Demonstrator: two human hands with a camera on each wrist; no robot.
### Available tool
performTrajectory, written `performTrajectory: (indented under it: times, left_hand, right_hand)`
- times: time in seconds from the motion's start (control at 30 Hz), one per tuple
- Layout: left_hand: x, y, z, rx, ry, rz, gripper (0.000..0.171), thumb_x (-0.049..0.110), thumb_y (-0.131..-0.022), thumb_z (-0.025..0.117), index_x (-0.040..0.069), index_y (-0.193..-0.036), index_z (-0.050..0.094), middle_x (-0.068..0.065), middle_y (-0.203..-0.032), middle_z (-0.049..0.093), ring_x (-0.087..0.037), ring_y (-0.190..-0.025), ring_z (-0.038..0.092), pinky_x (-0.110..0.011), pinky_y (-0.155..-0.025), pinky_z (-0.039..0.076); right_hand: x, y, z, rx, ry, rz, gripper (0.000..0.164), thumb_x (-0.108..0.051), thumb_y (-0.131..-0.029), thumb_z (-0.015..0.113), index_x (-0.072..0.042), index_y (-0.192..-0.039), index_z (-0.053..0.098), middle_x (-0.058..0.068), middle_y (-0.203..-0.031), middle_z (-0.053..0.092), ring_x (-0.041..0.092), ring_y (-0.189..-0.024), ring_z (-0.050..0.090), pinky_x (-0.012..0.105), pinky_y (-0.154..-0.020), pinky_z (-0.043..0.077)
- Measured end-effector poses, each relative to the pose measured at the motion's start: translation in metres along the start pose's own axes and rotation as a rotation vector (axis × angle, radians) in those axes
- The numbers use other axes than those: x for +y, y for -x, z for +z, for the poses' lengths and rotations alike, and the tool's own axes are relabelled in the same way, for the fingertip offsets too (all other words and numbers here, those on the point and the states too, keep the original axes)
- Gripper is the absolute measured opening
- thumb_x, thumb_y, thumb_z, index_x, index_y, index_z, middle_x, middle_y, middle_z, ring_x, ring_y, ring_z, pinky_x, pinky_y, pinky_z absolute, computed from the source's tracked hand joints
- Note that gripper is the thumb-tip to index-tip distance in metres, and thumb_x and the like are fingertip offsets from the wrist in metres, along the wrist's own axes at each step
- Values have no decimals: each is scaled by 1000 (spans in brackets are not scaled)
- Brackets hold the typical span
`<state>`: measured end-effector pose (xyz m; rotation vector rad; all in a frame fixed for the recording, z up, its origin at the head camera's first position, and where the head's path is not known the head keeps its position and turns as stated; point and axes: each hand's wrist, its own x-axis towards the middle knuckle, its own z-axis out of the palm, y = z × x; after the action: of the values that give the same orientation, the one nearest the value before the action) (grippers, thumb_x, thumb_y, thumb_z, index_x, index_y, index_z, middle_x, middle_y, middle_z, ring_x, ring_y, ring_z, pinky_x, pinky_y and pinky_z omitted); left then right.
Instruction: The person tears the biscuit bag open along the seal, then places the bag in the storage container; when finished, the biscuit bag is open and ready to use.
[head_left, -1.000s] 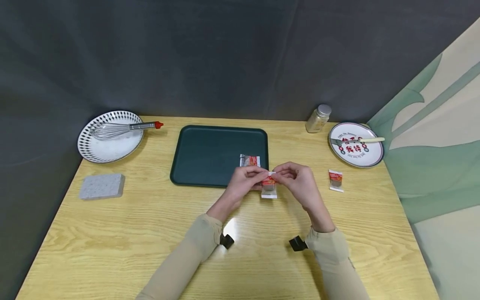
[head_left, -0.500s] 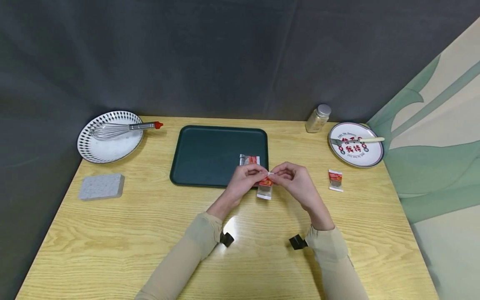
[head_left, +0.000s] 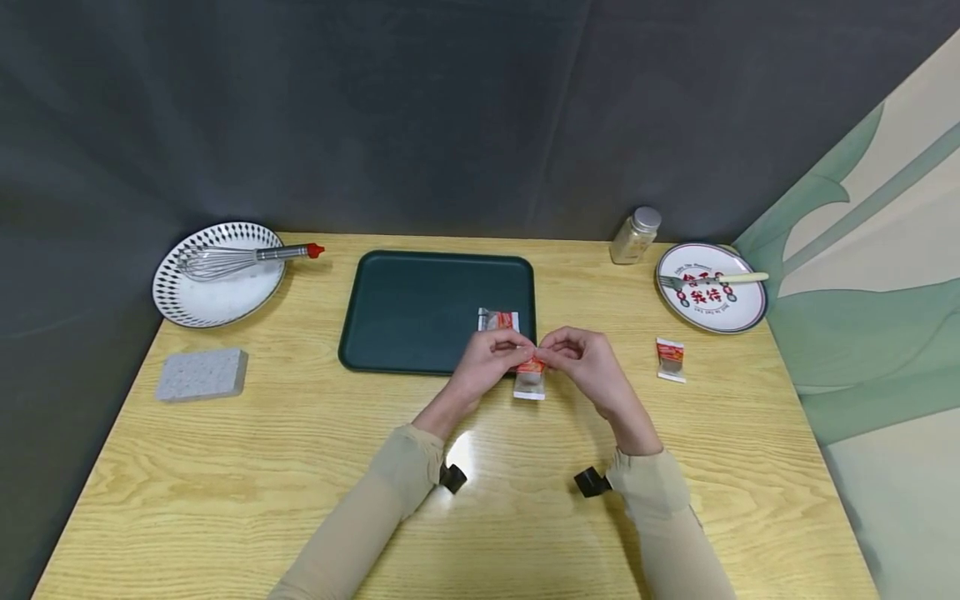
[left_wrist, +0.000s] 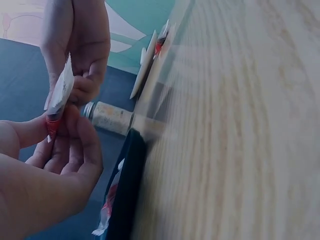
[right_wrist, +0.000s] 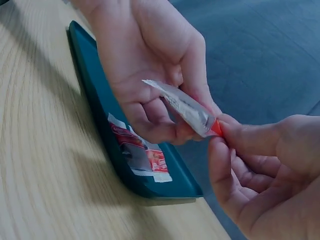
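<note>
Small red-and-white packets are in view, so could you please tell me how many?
4: one held packet pinched by the left hand and right hand, two overlapping packets on the tray, and one loose packet on the table. The hands may hide more.

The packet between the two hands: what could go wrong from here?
The left hand and right hand both pinch the red end of the packet, so an uneven pull might rip it abruptly.
The packet is raised beside the near right corner of the tray; anything spilled could land on the table.
Its other end hangs unsupported, so it might slip.
</note>
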<state>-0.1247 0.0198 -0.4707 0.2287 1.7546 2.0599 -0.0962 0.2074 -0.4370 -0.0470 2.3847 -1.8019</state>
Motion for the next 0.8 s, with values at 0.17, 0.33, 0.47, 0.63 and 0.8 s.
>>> performTrajectory:
  times: [0.17,0.33,0.47,0.63,0.8]
  left_hand:
    - [-1,0,5,51,128,-58,6,-8,-100,67,-8,-100,74,-2,-89,73,-9,-83,69,-23,-78,57]
    - [-1,1,8,71,243,-144,17,-11,-98,66,2,-90,73,0,-84,72,-9,-80,69,-21,-75,56]
    - [1,3,8,63,309,-188,23,-12,-99,63,6,-87,72,-1,-85,72,-10,-82,69,-22,-75,56]
    - [4,5,7,45,375,-217,30,-11,-101,60,10,-83,70,-3,-90,68,-10,-85,67,-21,-77,55]
    - [4,4,8,57,464,-264,33,-10,-104,56,11,-82,70,-3,-92,66,-9,-85,64,-19,-75,54]
  right_hand:
    - [5,-2,10,24,5,-22,4,12,-101,66,12,-97,65,12,-82,64,14,-68,56,20,-56,44]
    - [12,-2,16,29,-38,-13,7,18,-101,60,12,-97,61,11,-84,60,10,-71,52,18,-57,40]
    - [14,-1,17,0,-87,-35,7,19,-102,56,13,-98,59,12,-88,60,10,-75,54,19,-60,43]
    - [16,0,18,-8,-78,-92,9,20,-102,55,12,-98,58,12,-91,59,11,-79,54,19,-63,44]
    - [17,1,19,3,-48,-180,13,20,-101,57,8,-96,59,13,-91,58,13,-79,52,20,-64,43]
